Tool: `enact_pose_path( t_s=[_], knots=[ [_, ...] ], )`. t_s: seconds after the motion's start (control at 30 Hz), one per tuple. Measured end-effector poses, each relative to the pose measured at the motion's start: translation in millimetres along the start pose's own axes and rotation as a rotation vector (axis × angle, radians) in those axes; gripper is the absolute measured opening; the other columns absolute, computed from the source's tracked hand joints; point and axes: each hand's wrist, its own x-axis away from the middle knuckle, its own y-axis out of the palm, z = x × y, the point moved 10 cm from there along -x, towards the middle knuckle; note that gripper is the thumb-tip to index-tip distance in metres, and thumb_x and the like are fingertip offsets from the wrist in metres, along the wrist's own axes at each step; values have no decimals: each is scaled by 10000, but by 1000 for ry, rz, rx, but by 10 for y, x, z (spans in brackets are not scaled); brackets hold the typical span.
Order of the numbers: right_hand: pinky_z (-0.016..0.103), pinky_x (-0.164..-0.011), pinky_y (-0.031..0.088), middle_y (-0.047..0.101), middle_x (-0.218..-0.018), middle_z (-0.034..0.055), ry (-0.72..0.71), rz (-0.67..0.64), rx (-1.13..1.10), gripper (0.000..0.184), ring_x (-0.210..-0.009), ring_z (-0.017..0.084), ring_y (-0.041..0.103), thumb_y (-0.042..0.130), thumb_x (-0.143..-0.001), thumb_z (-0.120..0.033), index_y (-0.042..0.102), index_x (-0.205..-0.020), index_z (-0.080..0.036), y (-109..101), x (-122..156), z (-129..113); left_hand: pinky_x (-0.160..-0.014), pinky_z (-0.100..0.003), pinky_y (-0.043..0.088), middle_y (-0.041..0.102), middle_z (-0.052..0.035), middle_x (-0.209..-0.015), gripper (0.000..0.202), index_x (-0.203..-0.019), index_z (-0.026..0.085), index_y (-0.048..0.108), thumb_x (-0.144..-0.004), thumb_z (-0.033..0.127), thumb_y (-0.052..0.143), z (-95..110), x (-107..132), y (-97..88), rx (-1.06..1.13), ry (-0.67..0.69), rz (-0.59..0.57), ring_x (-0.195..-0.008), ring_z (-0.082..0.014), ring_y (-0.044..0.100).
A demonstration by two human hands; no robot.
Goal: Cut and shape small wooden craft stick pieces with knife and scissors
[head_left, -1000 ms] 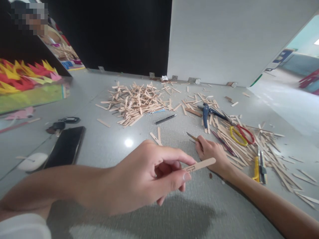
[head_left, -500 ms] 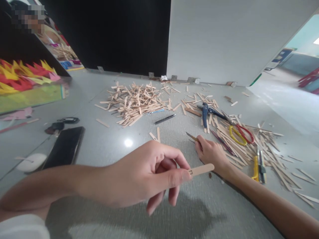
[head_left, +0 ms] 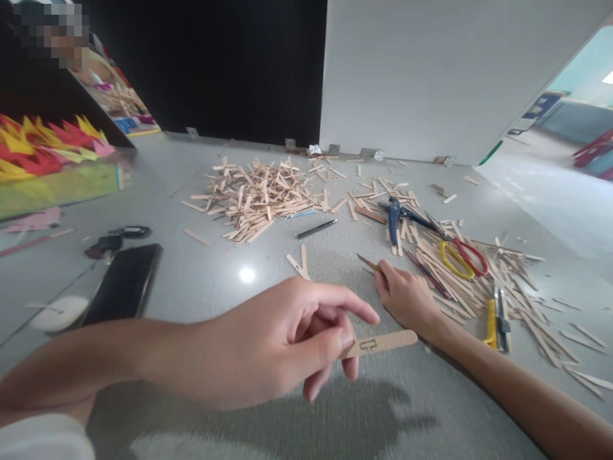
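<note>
Since half a second ago the flat pale wooden craft stick with a cut-out slot (head_left: 382, 344) has dropped lower, index finger now lifted off | left hand (head_left: 282, 342) pinches its left end, long axis pointing right toward right hand (head_left: 407, 297) | right hand closed on a thin brown-handled blade (head_left: 368, 262), resting on smooth grey tabletop (head_left: 201, 281) just beyond the stick.

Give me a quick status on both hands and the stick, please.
Left hand pinching a marked wooden stick above the floor. Right hand resting on the floor, gripping a small blade. Loose sticks and scissors beyond.
</note>
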Motion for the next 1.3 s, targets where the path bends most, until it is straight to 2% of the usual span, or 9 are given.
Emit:
enact_pose_path(
  t_s=[0.27, 0.37, 0.5, 0.6, 0.7, 0.83, 1.1, 1.2, 1.3],
  knots=[
    [306, -572, 193, 703, -688, 46, -3, -4, 4, 234, -511, 165, 536, 420, -1029, -297, 593, -888, -226, -4, 3, 4, -673, -195, 540, 723, 21, -837, 344, -1352, 198, 664, -1048, 145, 512, 275, 162, -48, -438, 370, 259, -670, -98, 639],
    [305, -570, 199, 700, -688, 45, -1, -10, 10, 239, -516, 170, 545, 421, -1032, -297, 602, -895, -225, -3, 2, 1, -691, -195, 544, 736, 28, -839, 328, -1362, 206, 648, -1068, 152, 514, 288, 192, -17, -525, 418, 273, -678, -100, 663],
    [296, -557, 233, 722, -744, 59, 14, -8, 20, 245, -559, 186, 590, 414, -1048, -287, 627, -950, -215, -1, 19, -10, -691, -213, 542, 756, 18, -857, 310, -1332, 202, 663, -1081, 172, 483, 273, 144, -69, -570, 389, 290, -690, -114, 686],
    [292, -541, 289, 750, -949, 116, 33, 41, 80, 293, -686, 223, 668, 401, -1059, -238, 654, -1197, -185, -24, 41, -12, -743, -256, 546, 786, -18, -945, 348, -1316, 203, 682, -1086, 181, 422, 243, 92, -153, -639, 343, 335, -764, -146, 719],
    [309, -614, 440, 710, -1026, 151, -92, 57, 129, 395, -852, 266, 705, 384, -1050, -129, 626, -1362, -142, 5, 51, -121, -776, -279, 531, 785, -30, -993, 369, -1334, 209, 677, -1073, 171, 417, 190, 34, -183, -696, 306, 327, -820, -165, 724],
    [386, -814, 540, 695, -1026, 155, -234, 61, 124, 403, -930, 292, 669, 421, -1033, -68, 667, -1342, -148, 46, 49, -208, -747, -278, 507, 757, -20, -954, 385, -1362, 213, 659, -1039, 161, 456, 114, -26, -207, -693, 255, 289, -777, -161, 693],
    [395, -891, 508, 717, -1061, 160, -130, 46, 170, 335, -997, 297, 651, 431, -1055, -113, 741, -1163, -175, 37, -44, -213, -606, -253, 407, 645, 7, -838, 332, -1270, 201, 681, -1011, 203, 473, -2, -136, -327, -675, 137, 264, -611, -133, 508],
    [408, -884, 497, 726, -1092, 195, 0, 32, 229, 346, -1012, 316, 666, 445, -1007, -66, 754, -1130, -162, -80, -134, 9, -582, -252, 377, 623, 8, -814, 270, -1204, 200, 677, -1012, 240, 491, -41, -168, -355, -642, 90, 243, -609, -139, 490],
    [427, -824, 491, 732, -1046, 242, 191, 4, 300, 347, -977, 353, 690, 487, -927, -28, 770, -1107, -120, -279, -226, 524, -534, -241, 334, 575, 31, -764, 232, -1195, 212, 634, -1044, 291, 476, -68, -170, -372, -587, 47, 221, -564, -131, 430]
  ],
)
